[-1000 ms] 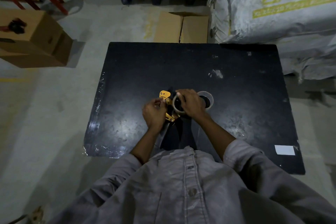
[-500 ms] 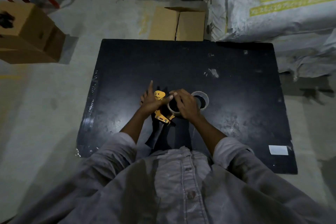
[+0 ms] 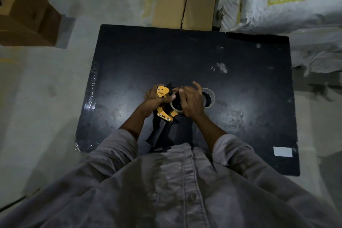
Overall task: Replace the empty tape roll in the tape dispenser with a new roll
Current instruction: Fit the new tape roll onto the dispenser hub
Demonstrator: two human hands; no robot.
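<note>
At the centre of the frame the left hand gripped the yellow tape dispenser above the tabletop while the right hand closed on the roll at its hub, a second roll lying just beyond, the swap seemingly half done.

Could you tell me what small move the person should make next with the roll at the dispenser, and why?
Probably ease the roll sideways off the tape dispenser. The left hand already has a grip on the yellow frame, the right hand is on that roll, and a second roll lies on the table beside it.
</note>
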